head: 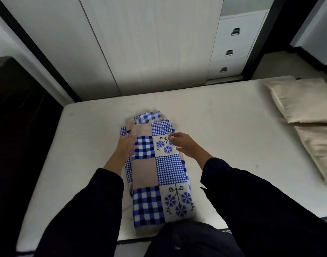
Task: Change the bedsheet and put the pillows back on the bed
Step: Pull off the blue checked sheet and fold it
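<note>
Folded patchwork bedsheet (159, 173) on bare bed (81, 145), one grip at each side.

Far left: dark panel (19, 130) along bed's left edge. Next, left grip (124, 147), dark-sleeved, fingers fairly straight and slightly spread, laid against left edge of sheet's far half. Centre: bedsheet in blue-and-white checks, pink dotted squares and blue flower squares, folded into one long stack; lies lengthwise mid-bed, near end at bed's front edge, far end slightly ruffled. Right grip (185, 145), dark-sleeved, fingers loosely bent and apart, tips touching upper flowered square, not closed on cloth. Behind bed: white wardrobe doors (140, 43), then three drawers (231, 51) with metal handles. Far right: two beige pillows (303, 101), touching end to end, on bed's right part, well apart from sheet.
</note>
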